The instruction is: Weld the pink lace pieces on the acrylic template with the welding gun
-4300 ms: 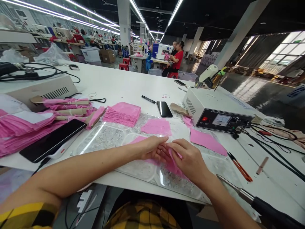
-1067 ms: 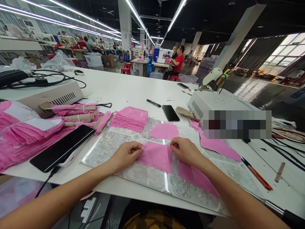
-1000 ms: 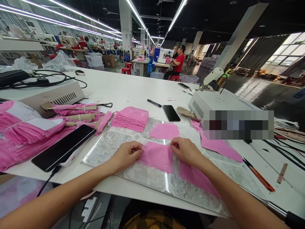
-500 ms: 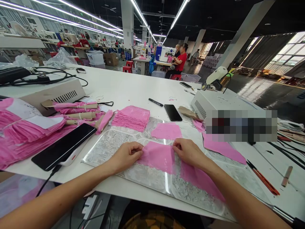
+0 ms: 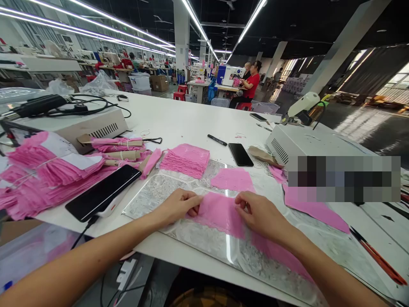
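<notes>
A pink fabric piece (image 5: pixel 219 211) lies stretched between my hands on a glossy clear-covered board (image 5: pixel 143 194). My left hand (image 5: pixel 180 207) pinches its left edge between thumb and fingers. At the upper right edge, my right hand (image 5: pixel 263 213) has curled fingers closed on the cloth; the fingertips partly hide the contact. A second pink fabric piece (image 5: pixel 275 251) runs under my right wrist and forearm. Just beyond my hands lies a single pink piece (image 5: pixel 232 179), with a neat stack of pink pieces (image 5: pixel 185 161) to its left. Another pink piece (image 5: pixel 313 207) rests farther right.
Bundled pink fabric (image 5: pixel 54 170) and a large black phone (image 5: pixel 104 192) are on the left. A smaller phone (image 5: pixel 240 154) and a marker pen (image 5: pixel 217 140) lie ahead. Orange-handled snips (image 5: pixel 380 258) and a grey box unit (image 5: pixel 315 145), front blurred, stand at right. A person in red (image 5: pixel 251 85) sits beyond.
Earlier my hands were close together over crumpled pink cloth; they then moved apart, with the piece flat between them. Lately my fingers shift slightly along its edges, and the view turns left.
</notes>
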The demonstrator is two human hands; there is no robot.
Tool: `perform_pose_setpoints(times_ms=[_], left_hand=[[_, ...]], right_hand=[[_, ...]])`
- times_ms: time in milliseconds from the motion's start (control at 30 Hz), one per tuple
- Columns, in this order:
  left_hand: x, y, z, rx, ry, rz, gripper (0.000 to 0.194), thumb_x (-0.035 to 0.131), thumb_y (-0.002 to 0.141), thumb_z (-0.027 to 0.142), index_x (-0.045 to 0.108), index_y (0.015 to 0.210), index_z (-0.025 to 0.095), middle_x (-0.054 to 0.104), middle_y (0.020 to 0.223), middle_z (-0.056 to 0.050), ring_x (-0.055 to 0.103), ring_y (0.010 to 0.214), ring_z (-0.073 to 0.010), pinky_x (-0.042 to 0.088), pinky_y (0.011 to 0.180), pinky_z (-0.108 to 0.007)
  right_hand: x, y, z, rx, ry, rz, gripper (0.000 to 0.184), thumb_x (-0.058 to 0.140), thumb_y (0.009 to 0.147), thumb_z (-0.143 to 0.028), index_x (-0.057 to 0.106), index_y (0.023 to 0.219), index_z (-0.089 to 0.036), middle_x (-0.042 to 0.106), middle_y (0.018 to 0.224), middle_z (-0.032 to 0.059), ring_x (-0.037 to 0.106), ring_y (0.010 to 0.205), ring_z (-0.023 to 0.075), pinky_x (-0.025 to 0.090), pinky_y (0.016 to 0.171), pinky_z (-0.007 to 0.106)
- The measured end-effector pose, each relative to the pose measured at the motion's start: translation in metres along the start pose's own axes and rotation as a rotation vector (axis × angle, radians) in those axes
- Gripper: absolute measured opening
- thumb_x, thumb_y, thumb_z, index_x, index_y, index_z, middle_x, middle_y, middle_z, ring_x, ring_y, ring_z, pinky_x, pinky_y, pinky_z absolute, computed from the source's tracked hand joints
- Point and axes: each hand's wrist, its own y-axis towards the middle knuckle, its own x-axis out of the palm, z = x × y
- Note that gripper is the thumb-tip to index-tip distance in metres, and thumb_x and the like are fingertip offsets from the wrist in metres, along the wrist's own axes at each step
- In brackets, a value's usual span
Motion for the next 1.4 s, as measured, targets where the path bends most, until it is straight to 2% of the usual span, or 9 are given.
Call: perform_pose_setpoints(times_ms=[267, 500, 633, 733, 833, 900, 1000, 1167, 1400], left_hand=[[0.008, 0.009, 0.005, -0.093, 0.089, 0.056, 0.014, 0.059, 0.070, 0.024, 0.055, 0.060, 0.016, 0.059, 0.048, 0.001, 0.059, 0.046, -0.0141, 0.047, 0.045, -0.022], [0.002, -0.002, 0.010, -0.301, 0.085, -0.025, 0.020, 0.051, 0.074, 0.024, 0.055, 0.057, 0.015, 0.063, 0.054, -0.001, 0.053, 0.040, -0.0102, 0.039, 0.039, -0.020], [-0.006, -0.008, 0.007, -0.033, 0.540, 0.091, 0.027, 0.053, 0.076, 0.028, 0.053, 0.052, 0.017, 0.050, 0.045, 0.002, 0.046, 0.042, -0.0113, 0.033, 0.042, -0.022], [-0.010, -0.013, 0.001, 0.282, 0.733, 0.145, 0.018, 0.049, 0.076, 0.016, 0.067, 0.072, 0.016, 0.065, 0.069, -0.003, 0.059, 0.066, -0.0164, 0.044, 0.060, -0.025], [-0.011, -0.016, -0.008, 0.546, 0.757, -0.028, 0.048, 0.040, 0.073, 0.000, 0.066, 0.109, 0.019, 0.062, 0.121, -0.008, 0.057, 0.112, -0.0220, 0.045, 0.094, -0.034], [-0.013, -0.016, -0.014, 0.653, 0.769, -0.162, 0.059, 0.038, 0.072, -0.004, 0.060, 0.120, 0.023, 0.055, 0.133, -0.007, 0.045, 0.128, -0.0233, 0.037, 0.106, -0.041], [-0.021, -0.015, -0.022, 0.707, 0.780, -0.192, 0.049, 0.040, 0.071, -0.005, 0.066, 0.104, 0.020, 0.062, 0.121, -0.009, 0.048, 0.124, -0.0243, 0.038, 0.104, -0.042], [-0.034, -0.020, -0.025, 0.672, 0.765, -0.021, 0.029, 0.038, 0.070, -0.001, 0.059, 0.060, 0.017, 0.065, 0.095, -0.010, 0.060, 0.099, -0.0205, 0.048, 0.086, -0.032], [-0.010, -0.016, -0.008, 0.747, 0.828, -0.250, 0.042, 0.039, 0.089, 0.011, 0.057, 0.126, 0.021, 0.054, 0.136, -0.008, 0.044, 0.131, -0.0221, 0.025, 0.114, -0.043]], right_hand=[[0.008, -0.009, -0.003, -0.124, -0.029, -0.064, 0.010, 0.047, 0.082, -0.018, 0.056, 0.081, -0.020, 0.060, 0.082, 0.0022, 0.051, 0.068, 0.0140, 0.035, 0.060, 0.027], [0.005, -0.004, 0.000, -0.136, -0.013, -0.097, 0.013, 0.049, 0.081, -0.015, 0.061, 0.086, -0.019, 0.062, 0.088, 0.0034, 0.055, 0.074, 0.0156, 0.038, 0.063, 0.028], [0.003, -0.010, 0.004, -0.153, 0.018, -0.072, 0.020, 0.046, 0.085, -0.014, 0.064, 0.090, -0.020, 0.064, 0.091, 0.0037, 0.058, 0.075, 0.0160, 0.042, 0.065, 0.029], [0.006, -0.022, 0.007, -0.262, 0.065, -0.046, 0.029, 0.042, 0.087, -0.012, 0.067, 0.096, -0.023, 0.065, 0.095, 0.0039, 0.061, 0.077, 0.0155, 0.046, 0.069, 0.029], [0.012, -0.036, 0.012, -0.420, 0.036, -0.019, 0.037, 0.040, 0.087, -0.008, 0.069, 0.103, -0.026, 0.066, 0.099, 0.0052, 0.063, 0.084, 0.0171, 0.051, 0.073, 0.030], [0.018, -0.043, 0.017, -0.498, -0.011, 0.032, 0.042, 0.040, 0.084, -0.005, 0.070, 0.103, -0.027, 0.068, 0.101, 0.0061, 0.064, 0.086, 0.0188, 0.053, 0.074, 0.032], [0.025, -0.049, 0.024, -0.562, -0.042, 0.121, 0.045, 0.041, 0.081, -0.002, 0.070, 0.104, -0.027, 0.069, 0.104, 0.0071, 0.065, 0.089, 0.0205, 0.055, 0.075, 0.034], [0.028, -0.051, 0.031, -0.561, -0.044, 0.153, 0.042, 0.039, 0.083, -0.003, 0.069, 0.104, -0.026, 0.068, 0.110, 0.0060, 0.065, 0.095, 0.0198, 0.056, 0.081, 0.034], [0.017, -0.061, 0.037, -0.408, -0.010, 0.186, 0.034, 0.039, 0.088, -0.010, 0.068, 0.103, -0.021, 0.069, 0.105, 0.0079, 0.065, 0.095, 0.0194, 0.056, 0.082, 0.035]])
